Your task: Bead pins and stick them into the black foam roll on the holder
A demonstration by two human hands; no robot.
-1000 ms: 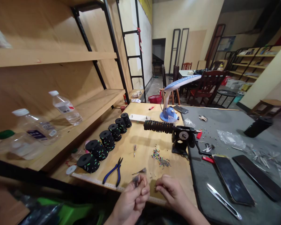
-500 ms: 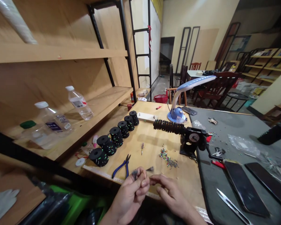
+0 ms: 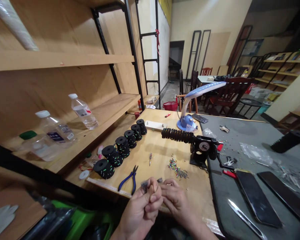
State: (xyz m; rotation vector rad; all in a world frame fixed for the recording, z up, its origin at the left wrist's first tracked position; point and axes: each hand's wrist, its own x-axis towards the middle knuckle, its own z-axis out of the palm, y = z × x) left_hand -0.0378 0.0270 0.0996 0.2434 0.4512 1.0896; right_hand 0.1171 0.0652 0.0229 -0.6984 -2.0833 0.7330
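Observation:
My left hand (image 3: 145, 204) is closed at the table's front edge, and a small bundle of thin grey wire-like strands (image 3: 144, 184) sticks out of it. Against its fingertips rests my right hand (image 3: 176, 197), fingers bent and pressed together; whatever they pinch is too small or hidden to make out. Just left of the hands lie blue-handled pliers (image 3: 129, 181) with jaws pointing away. Beyond them is a pile of small coloured beads (image 3: 173, 165) beside short grey pins (image 3: 182, 174). A small slender piece (image 3: 150, 159) lies alone on the wood.
Several black spools (image 3: 104, 168) line the left side. A hand-cranked winder (image 3: 202, 148) with a black wound rod (image 3: 177, 135) stands right of centre, a blue lamp (image 3: 186, 122) behind it. Phones (image 3: 258, 198) and tweezers (image 3: 245, 216) lie on the grey mat (image 3: 225, 196). Bottles (image 3: 83, 115) stand on the shelf.
My right hand has moved left and its fingers have closed in against the left hand's fingertips. The camera view has shifted slightly.

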